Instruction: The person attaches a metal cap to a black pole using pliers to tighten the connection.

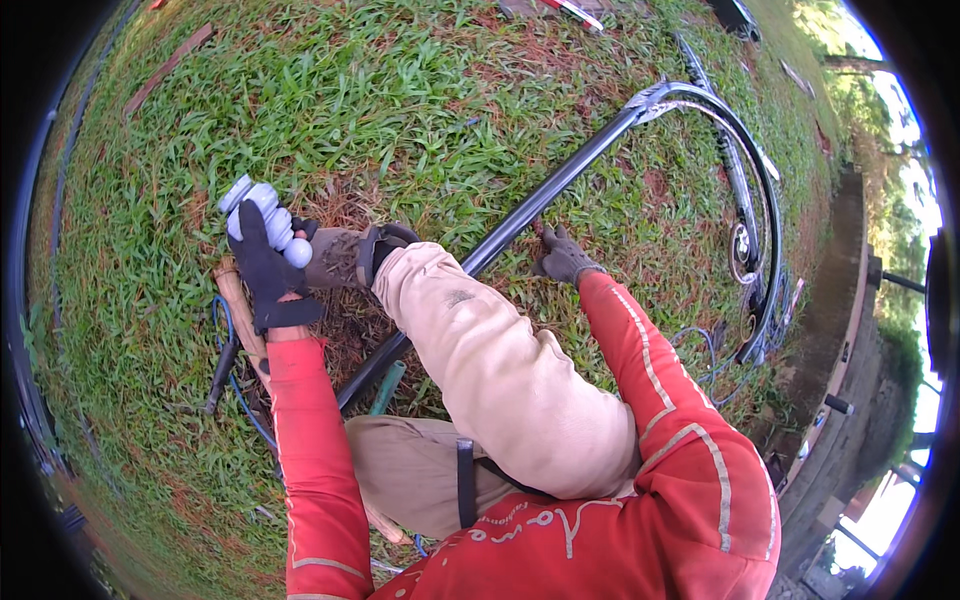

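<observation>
My left hand (268, 275), in a dark glove, is closed round a light grey, ridged plastic pipe fitting (264, 205) with rounded, stacked sections. The hand is held just beyond my raised boot (335, 258), and part of the fitting is hidden behind the fingers. On the other side of my leg, my right hand (565, 258), in a grey glove, reaches down to the grass with its fingers apart and nothing visible in them. Beside it runs a long black pipe (545, 195), which passes under my bent leg (480, 330) and curves round at the far right.
Left of my leg lie a wooden stick (238, 300), a blue cord (232, 375) and a dark-handled tool (222, 375). A short green pipe (388, 388) is near my knee. To the right, a second dark pipe (735, 165) lies inside the curve. A low wall (850, 300) borders the grass.
</observation>
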Demonstrator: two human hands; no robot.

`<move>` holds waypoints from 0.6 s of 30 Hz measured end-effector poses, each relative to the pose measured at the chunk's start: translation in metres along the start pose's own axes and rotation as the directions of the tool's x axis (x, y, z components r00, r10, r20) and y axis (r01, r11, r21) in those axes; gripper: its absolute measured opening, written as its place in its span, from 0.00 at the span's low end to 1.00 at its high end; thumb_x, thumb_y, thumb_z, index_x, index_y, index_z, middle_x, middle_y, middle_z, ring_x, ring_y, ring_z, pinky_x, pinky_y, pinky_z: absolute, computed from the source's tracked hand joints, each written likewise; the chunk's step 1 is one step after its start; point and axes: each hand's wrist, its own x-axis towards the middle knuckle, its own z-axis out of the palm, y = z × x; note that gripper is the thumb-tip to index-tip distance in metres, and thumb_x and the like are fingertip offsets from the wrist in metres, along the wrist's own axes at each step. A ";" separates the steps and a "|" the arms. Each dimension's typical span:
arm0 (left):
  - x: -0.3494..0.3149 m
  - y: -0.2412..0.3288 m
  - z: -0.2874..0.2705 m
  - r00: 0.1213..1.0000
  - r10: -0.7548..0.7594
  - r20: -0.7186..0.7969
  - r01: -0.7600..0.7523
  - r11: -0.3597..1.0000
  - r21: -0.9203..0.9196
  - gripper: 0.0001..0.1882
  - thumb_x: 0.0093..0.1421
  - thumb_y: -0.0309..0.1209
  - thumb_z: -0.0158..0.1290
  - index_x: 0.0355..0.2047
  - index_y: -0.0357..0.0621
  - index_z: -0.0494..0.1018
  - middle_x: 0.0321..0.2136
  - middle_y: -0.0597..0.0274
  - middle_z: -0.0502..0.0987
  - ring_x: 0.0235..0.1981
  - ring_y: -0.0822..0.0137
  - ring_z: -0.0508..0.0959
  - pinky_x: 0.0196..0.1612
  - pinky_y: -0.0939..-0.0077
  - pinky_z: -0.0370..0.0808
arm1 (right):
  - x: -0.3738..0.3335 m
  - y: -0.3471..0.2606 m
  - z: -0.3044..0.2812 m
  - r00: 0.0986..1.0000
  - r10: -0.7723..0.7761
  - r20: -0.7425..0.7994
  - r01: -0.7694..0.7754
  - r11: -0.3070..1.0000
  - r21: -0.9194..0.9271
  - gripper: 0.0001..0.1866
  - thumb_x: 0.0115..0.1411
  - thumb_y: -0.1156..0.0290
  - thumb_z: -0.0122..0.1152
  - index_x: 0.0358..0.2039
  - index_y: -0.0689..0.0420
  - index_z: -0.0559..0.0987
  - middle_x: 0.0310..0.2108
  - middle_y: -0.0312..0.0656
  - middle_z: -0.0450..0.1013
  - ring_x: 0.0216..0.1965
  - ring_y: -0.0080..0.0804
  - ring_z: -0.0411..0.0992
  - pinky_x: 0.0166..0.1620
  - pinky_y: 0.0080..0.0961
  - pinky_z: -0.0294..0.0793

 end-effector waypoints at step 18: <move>-0.008 0.023 0.142 0.951 -0.031 0.308 -0.047 0.969 0.242 0.22 0.66 0.28 0.69 0.59 0.42 0.79 0.38 0.62 0.83 0.27 0.66 0.83 0.29 0.71 0.79 | -0.105 0.092 0.040 0.876 0.483 -0.005 -0.478 0.867 0.140 0.67 0.58 0.45 0.82 0.87 0.56 0.51 0.84 0.64 0.51 0.82 0.71 0.53 0.83 0.53 0.59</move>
